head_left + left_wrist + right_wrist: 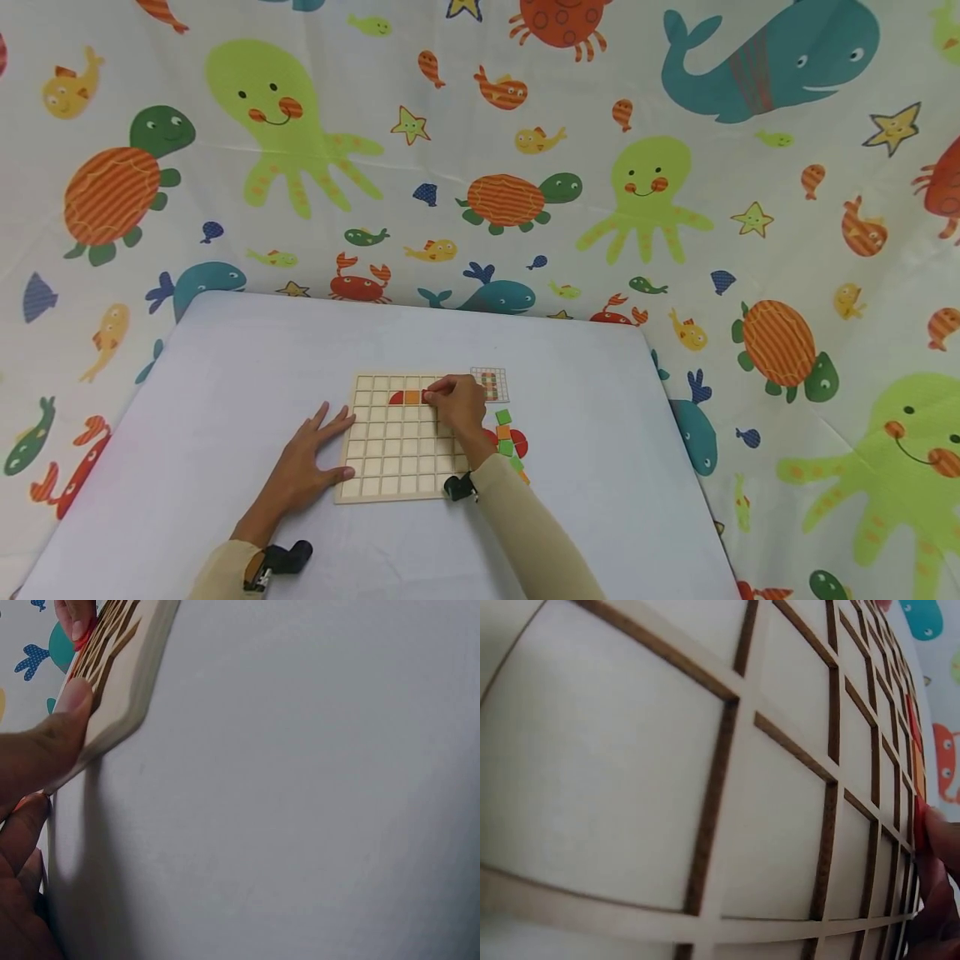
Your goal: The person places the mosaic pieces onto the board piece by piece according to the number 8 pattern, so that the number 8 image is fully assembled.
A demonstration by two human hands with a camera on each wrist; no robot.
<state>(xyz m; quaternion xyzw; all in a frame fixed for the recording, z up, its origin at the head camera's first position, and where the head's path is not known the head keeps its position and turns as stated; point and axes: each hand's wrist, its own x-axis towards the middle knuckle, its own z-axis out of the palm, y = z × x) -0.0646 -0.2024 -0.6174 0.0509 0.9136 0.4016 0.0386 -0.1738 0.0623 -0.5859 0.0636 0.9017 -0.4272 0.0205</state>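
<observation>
A wooden grid board (390, 500) lies on the white table, with square recesses across it. My left hand (303, 462) has its fingers spread at the board's left edge, the thumb (75, 696) touching the rim. In one upper row sit a red piece with a curved side (397, 399) and, to its right, an orange square (412, 397). Just right of that square, my right hand (461, 408) pinches another red piece (920, 825) at the board. Its fingers hide most of that piece and several recesses beside it.
Loose green (503, 416), orange (504, 432) and red pieces (519, 443) lie in a heap at the board's right, partly behind the right forearm. A printed card with a coloured grid pattern (491, 384) lies by the top right corner. Behind the table hangs a sea-animal cloth (450, 275).
</observation>
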